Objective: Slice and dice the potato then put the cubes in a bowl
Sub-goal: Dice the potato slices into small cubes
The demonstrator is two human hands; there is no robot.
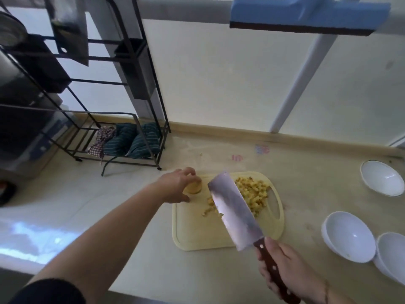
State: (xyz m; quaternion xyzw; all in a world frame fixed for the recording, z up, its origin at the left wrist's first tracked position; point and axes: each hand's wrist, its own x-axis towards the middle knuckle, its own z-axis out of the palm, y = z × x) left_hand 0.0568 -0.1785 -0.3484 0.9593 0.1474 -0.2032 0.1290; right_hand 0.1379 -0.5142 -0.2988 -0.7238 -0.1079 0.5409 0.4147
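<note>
A pale yellow cutting board (197, 233) lies on the counter. A heap of diced potato cubes (252, 191) sits at its far right, with a few loose pieces (209, 210) near the middle. My left hand (175, 187) grips a potato chunk (194, 188) at the board's far left corner. My right hand (285, 270) holds the wooden handle of a cleaver (234, 213), whose broad blade hangs tilted above the board, covering part of the cubes. Three white bowls stand to the right: one far (381, 181), one near (348, 236), one at the frame edge (392, 253).
A black wire rack (122, 137) with folded striped cloths (129, 142) stands at the back left of the counter. A blue sponge-like bar (306, 16) hangs overhead. The wall runs along the counter's back edge.
</note>
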